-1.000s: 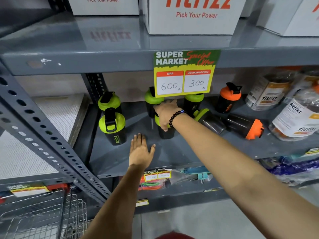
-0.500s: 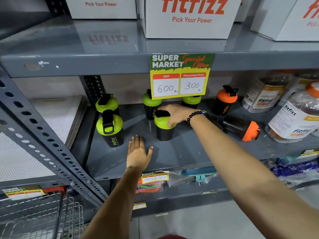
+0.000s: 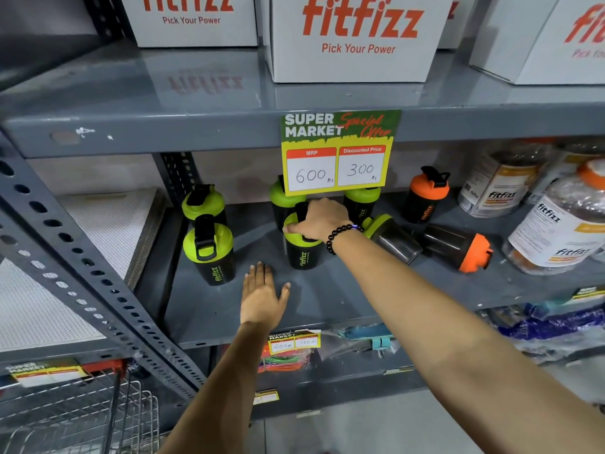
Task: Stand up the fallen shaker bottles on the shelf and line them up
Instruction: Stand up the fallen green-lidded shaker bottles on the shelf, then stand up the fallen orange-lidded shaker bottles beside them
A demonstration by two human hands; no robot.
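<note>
My right hand [image 3: 319,219] grips the green lid of a black shaker bottle [image 3: 302,253] that stands upright in the middle of the grey shelf [image 3: 327,303]. My left hand [image 3: 262,296] lies flat and open on the shelf in front of it. To the left stand two green-lidded shakers, one in front [image 3: 209,252] and one behind [image 3: 203,203]. Behind my right hand stand two more green-lidded ones [image 3: 361,204]. A green-lidded shaker [image 3: 389,237] and an orange-lidded shaker [image 3: 458,247] lie on their sides to the right. An orange-lidded shaker [image 3: 425,196] stands at the back.
A price sign [image 3: 337,152] hangs from the upper shelf edge and hides the tops of the back bottles. Large fitfizz jars [image 3: 556,231] crowd the right end. White boxes [image 3: 353,37] sit on the shelf above. A slanted upright [image 3: 82,273] and a wire cart [image 3: 82,417] are at lower left.
My right hand has shifted its hold on the green lid, and the bottle now stands a little further forward and left. The left hand has stayed flat on the shelf.
</note>
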